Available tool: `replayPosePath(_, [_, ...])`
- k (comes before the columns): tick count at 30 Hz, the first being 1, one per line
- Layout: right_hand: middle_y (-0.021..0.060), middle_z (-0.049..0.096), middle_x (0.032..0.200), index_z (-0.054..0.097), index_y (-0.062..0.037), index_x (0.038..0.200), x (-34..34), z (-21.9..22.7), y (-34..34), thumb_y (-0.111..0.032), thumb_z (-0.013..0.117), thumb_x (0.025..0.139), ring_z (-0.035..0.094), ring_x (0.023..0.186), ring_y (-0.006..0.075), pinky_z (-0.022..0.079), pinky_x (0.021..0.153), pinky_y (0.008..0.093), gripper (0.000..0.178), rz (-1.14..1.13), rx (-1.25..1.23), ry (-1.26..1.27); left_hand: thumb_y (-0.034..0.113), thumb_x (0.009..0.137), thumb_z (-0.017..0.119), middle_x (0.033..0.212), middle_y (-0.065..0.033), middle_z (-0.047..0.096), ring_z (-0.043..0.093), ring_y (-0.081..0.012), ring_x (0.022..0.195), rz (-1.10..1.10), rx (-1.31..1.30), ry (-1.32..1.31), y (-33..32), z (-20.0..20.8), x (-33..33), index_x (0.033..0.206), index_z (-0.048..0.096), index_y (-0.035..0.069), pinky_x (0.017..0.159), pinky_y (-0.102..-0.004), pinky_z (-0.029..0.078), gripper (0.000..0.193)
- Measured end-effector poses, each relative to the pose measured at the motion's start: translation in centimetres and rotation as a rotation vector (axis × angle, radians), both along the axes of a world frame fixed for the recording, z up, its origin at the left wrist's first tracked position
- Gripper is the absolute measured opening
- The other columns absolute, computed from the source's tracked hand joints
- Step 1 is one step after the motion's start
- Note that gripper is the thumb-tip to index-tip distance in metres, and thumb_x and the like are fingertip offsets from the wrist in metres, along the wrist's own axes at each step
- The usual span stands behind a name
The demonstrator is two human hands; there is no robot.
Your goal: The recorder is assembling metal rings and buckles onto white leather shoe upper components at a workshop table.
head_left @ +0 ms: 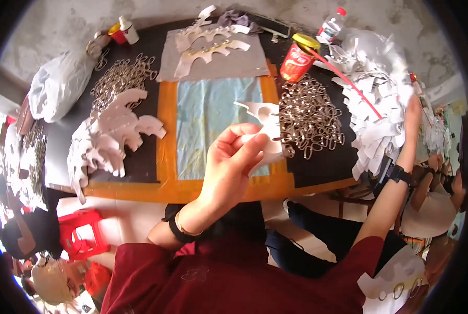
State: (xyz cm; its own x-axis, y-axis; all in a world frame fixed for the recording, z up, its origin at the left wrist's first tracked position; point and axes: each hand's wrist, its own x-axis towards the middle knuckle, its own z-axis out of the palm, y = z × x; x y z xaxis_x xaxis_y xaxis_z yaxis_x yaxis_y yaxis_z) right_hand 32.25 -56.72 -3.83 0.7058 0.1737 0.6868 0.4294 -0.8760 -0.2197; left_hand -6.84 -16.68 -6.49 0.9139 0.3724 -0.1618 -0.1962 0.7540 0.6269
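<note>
Your left hand [231, 157] is at the centre of the frame, its thumb and forefinger pinched together on a white cut-out strip [274, 150]. That strip hangs above the blue sheet [197, 110], at the left edge of a heap of metal rings [312, 118]; you can't tell from this view whether it touches them. Your right hand [413, 107] is at the right of the frame, against the outer side of a big pile of white strips [375, 99]; its fingertips are too hard to make out to tell whether they grip anything.

Orange tape [166, 133] borders the blue sheet on your dark table [142, 165]. Above the sheet, at the top centre, a grey cloth [167, 60] bears more white pieces [208, 55]. In the left half, you have a stack of white cut-outs [111, 133] just below a second heap of rings [120, 78], with a clear plastic bag [58, 89] farther left. A red can [297, 64] with a yellow top stands just above the right-hand ring heap, and a long red stick [352, 89] slants across the white strips.
</note>
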Motion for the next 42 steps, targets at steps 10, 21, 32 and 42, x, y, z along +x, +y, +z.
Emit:
replayPosePath(10, [0.0172,0.057,0.111,0.048,0.0061,0.112,-18.0,0.9,11.2,-0.013,0.051,0.093,0.053,0.102,0.0247,0.042,0.090,0.0351,0.027,0.196,0.651,-0.427,0.011,0.090,0.058,0.093,-0.0007,0.063,0.058,-0.0052,0.083,0.084,-0.125,-0.089,2.0,-0.6,-2.4,0.122,0.042,0.010,0.073,-0.0198,0.047,0.036])
replayPosePath(21, [0.0058,0.058,0.081,0.062,-0.0063,0.087,-38.2,-2.0,31.8,-0.018,0.080,0.065,0.054,0.072,0.0224,0.042,0.065,0.0326,0.031,0.807,0.290,-0.002,0.014,0.092,0.055,0.095,-0.0001,0.060,0.058,-0.0063,0.084,0.075,-0.207,-0.109,2.3,-1.2,-6.3,0.111,0.049,0.007,0.077,-0.0224,0.049,0.021])
replayPosePath(32, [0.0071,0.056,0.075,0.055,-0.0033,0.080,-38.9,-1.8,33.5,0.001,0.068,0.072,0.054,0.068,0.0214,0.043,0.062,0.0308,0.016,0.870,0.445,0.300,0.000,0.084,0.063,0.095,-0.0077,0.065,0.062,-0.0120,0.087,0.107,0.002,-0.201,3.7,-2.4,-7.4,0.108,0.051,0.004,0.075,-0.0233,0.050,0.027])
replayPosePath(42, [0.0031,0.061,0.079,0.058,0.0007,0.081,-37.5,-1.9,31.4,-0.005,0.070,0.077,0.055,0.078,0.0091,0.043,0.073,0.0231,0.014,0.864,0.762,0.841,0.006,0.085,0.064,0.093,-0.0033,0.062,0.057,-0.0083,0.077,0.000,-0.060,-0.062,3.9,-1.4,-6.4,0.108,0.051,0.006,0.075,-0.0240,0.048,0.027])
